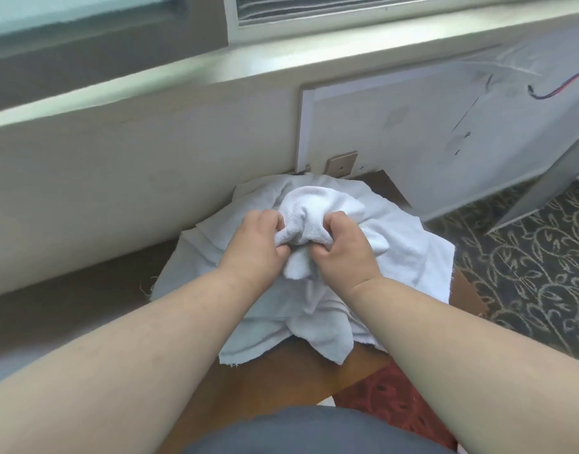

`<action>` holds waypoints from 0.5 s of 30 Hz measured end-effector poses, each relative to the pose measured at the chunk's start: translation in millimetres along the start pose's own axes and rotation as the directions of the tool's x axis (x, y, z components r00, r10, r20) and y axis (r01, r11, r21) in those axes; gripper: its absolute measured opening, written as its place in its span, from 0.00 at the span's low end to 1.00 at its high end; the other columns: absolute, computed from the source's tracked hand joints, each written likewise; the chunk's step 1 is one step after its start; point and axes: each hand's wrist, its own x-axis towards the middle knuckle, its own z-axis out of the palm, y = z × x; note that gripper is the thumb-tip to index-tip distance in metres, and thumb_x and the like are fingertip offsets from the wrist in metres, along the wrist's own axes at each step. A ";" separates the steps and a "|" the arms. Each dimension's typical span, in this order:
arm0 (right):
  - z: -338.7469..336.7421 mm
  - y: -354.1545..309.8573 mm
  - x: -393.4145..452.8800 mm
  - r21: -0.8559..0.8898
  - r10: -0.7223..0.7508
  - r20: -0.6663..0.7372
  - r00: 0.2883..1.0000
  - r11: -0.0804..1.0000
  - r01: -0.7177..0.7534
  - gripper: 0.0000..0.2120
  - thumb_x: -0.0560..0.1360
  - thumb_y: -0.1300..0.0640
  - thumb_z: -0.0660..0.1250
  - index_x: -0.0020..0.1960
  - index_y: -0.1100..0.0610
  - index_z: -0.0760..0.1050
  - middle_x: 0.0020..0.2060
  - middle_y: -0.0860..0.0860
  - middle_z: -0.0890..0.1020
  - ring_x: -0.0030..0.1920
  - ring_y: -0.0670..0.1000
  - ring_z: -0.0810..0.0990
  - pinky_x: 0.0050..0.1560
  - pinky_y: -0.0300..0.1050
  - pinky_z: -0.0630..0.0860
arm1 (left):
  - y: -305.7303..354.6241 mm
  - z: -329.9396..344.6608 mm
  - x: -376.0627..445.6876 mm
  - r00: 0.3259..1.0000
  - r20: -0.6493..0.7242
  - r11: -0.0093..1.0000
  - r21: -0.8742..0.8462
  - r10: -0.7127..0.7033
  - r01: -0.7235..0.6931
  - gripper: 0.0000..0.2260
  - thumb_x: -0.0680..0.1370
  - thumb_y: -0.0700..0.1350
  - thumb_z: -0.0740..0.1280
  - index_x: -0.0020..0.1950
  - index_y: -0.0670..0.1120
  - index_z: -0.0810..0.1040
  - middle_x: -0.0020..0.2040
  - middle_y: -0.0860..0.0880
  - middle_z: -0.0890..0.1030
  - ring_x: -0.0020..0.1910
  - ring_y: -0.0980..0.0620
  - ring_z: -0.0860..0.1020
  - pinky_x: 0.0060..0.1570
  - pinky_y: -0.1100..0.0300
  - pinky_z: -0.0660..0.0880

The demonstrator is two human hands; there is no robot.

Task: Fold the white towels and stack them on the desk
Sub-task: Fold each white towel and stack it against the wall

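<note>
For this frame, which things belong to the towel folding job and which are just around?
Job: bunched towel, gripped by left hand and right hand; towel pile beneath; wooden desk.
Around: white panel, wall socket, patterned carpet, wires, window sill.

Daylight is coming in through the window (84, 14) up top, giving the pale sill ledge (183, 70) a soft greenish sheen. A plain cream wall (101, 178) is running below it, with a small tan wall plate (341, 162) sitting low near the corner. A white panel (429, 142) is leaning off to the right, with a red and blue wire (563, 85) dangling across it. Patterned grey carpet (527, 273) with pale leafy scrolls is covering the floor on the right.
</note>
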 end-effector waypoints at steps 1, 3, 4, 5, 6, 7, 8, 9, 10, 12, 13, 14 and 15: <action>-4.0 -7.5 3.8 0.012 -0.043 0.011 0.999 0.999 0.043 0.06 0.67 0.59 0.65 0.43 0.54 0.70 0.37 0.45 0.73 0.40 0.46 0.70 0.41 0.35 0.68 | 4.6 -7.1 -4.2 0.999 -0.040 1.000 -0.018 -0.008 0.007 0.13 0.71 0.43 0.67 0.52 0.52 0.68 0.52 0.52 0.65 0.48 0.50 0.69 0.46 0.57 0.66; -8.2 -24.6 10.0 0.045 -0.126 0.033 0.992 0.991 0.124 0.07 0.67 0.57 0.64 0.42 0.49 0.67 0.36 0.43 0.73 0.39 0.45 0.70 0.39 0.29 0.67 | 11.4 -22.3 -12.9 0.993 -0.116 0.998 -0.060 -0.034 0.028 0.13 0.71 0.42 0.67 0.52 0.51 0.69 0.53 0.51 0.66 0.48 0.50 0.70 0.46 0.57 0.68; -7.8 -34.1 11.7 0.071 -0.175 0.047 0.983 0.983 0.172 0.08 0.67 0.56 0.64 0.42 0.48 0.66 0.36 0.42 0.73 0.39 0.43 0.71 0.39 0.28 0.66 | 13.5 -30.1 -18.4 0.986 -0.160 0.996 -0.074 -0.052 0.040 0.13 0.71 0.42 0.67 0.53 0.51 0.70 0.53 0.51 0.66 0.48 0.50 0.71 0.46 0.57 0.68; -6.0 -43.4 12.5 0.099 -0.225 0.059 0.973 0.971 0.219 0.10 0.67 0.56 0.64 0.43 0.46 0.64 0.36 0.42 0.73 0.40 0.41 0.72 0.39 0.27 0.66 | 14.3 -37.9 -24.6 0.976 -0.204 0.995 -0.084 -0.074 0.058 0.13 0.71 0.42 0.67 0.53 0.51 0.70 0.53 0.52 0.67 0.48 0.50 0.72 0.47 0.57 0.69; -3.0 -53.2 12.4 0.129 -0.265 0.069 0.962 0.958 0.255 0.11 0.67 0.56 0.64 0.43 0.44 0.64 0.36 0.42 0.74 0.40 0.39 0.73 0.39 0.27 0.66 | 13.9 -45.8 -31.1 0.963 -0.249 0.992 -0.095 -0.101 0.080 0.13 0.71 0.43 0.67 0.53 0.51 0.71 0.53 0.52 0.67 0.48 0.51 0.72 0.48 0.56 0.70; 1.3 -63.3 11.4 0.161 -0.300 0.081 0.951 0.945 0.284 0.11 0.67 0.56 0.64 0.44 0.45 0.65 0.37 0.42 0.75 0.41 0.40 0.73 0.39 0.27 0.66 | 12.5 -53.9 -38.5 0.947 -0.294 0.990 -0.104 -0.126 0.099 0.13 0.71 0.43 0.68 0.54 0.52 0.71 0.53 0.52 0.67 0.49 0.51 0.72 0.49 0.55 0.72; 6.7 -73.3 9.3 0.194 -0.333 0.095 0.938 0.930 0.311 0.10 0.67 0.56 0.64 0.44 0.46 0.66 0.38 0.43 0.75 0.40 0.42 0.73 0.40 0.28 0.67 | 10.1 -61.7 -47.3 0.929 -0.337 0.987 -0.111 -0.150 0.119 0.12 0.72 0.44 0.68 0.54 0.52 0.71 0.53 0.53 0.67 0.49 0.52 0.72 0.50 0.54 0.73; 12.7 -83.0 6.2 0.225 -0.372 0.108 0.922 0.912 0.342 0.09 0.67 0.57 0.64 0.43 0.47 0.67 0.37 0.43 0.75 0.40 0.43 0.72 0.40 0.30 0.68 | 6.9 -68.8 -57.3 0.910 -0.377 0.983 -0.116 -0.174 0.140 0.12 0.72 0.46 0.68 0.54 0.53 0.71 0.53 0.53 0.67 0.49 0.52 0.73 0.51 0.54 0.73; 19.1 -92.5 2.2 0.257 -0.411 0.121 0.903 0.892 0.372 0.08 0.67 0.57 0.64 0.43 0.48 0.67 0.37 0.44 0.74 0.40 0.44 0.72 0.40 0.31 0.68 | 2.6 -75.3 -68.4 0.889 -0.412 0.979 -0.121 -0.200 0.164 0.12 0.73 0.46 0.68 0.53 0.54 0.71 0.52 0.54 0.67 0.49 0.53 0.73 0.51 0.55 0.73; 32.2 -112.1 -8.0 0.306 -0.483 0.149 0.863 0.852 0.424 0.09 0.67 0.58 0.64 0.42 0.48 0.65 0.35 0.43 0.73 0.39 0.43 0.71 0.39 0.31 0.68 | -7.9 -87.6 -92.7 0.849 -0.468 0.969 -0.124 -0.246 0.212 0.12 0.72 0.47 0.68 0.53 0.55 0.70 0.52 0.55 0.67 0.48 0.54 0.73 0.50 0.55 0.73; 38.8 -121.8 -14.0 0.323 -0.516 0.165 0.841 0.834 0.448 0.10 0.67 0.58 0.64 0.42 0.47 0.65 0.34 0.42 0.72 0.39 0.41 0.71 0.39 0.30 0.68 | -13.8 -93.8 -105.3 0.829 -0.492 0.964 -0.124 -0.264 0.234 0.12 0.72 0.47 0.68 0.53 0.56 0.69 0.52 0.55 0.67 0.48 0.55 0.73 0.50 0.56 0.73; 45.9 -131.2 -20.3 0.343 -0.544 0.184 0.819 0.816 0.465 0.11 0.67 0.59 0.64 0.43 0.47 0.65 0.33 0.41 0.72 0.38 0.39 0.71 0.38 0.29 0.67 | -19.8 -100.1 -118.1 0.809 -0.515 0.959 -0.122 -0.282 0.256 0.12 0.72 0.47 0.68 0.53 0.56 0.69 0.51 0.56 0.67 0.48 0.55 0.72 0.50 0.56 0.73; 53.2 -140.4 -27.1 0.365 -0.568 0.207 0.797 0.800 0.476 0.11 0.68 0.59 0.64 0.43 0.47 0.64 0.33 0.40 0.73 0.37 0.37 0.70 0.38 0.28 0.67 | -25.7 -106.9 -131.1 0.790 -0.535 0.952 -0.117 -0.300 0.283 0.12 0.72 0.47 0.68 0.53 0.55 0.70 0.51 0.56 0.67 0.48 0.54 0.73 0.51 0.56 0.73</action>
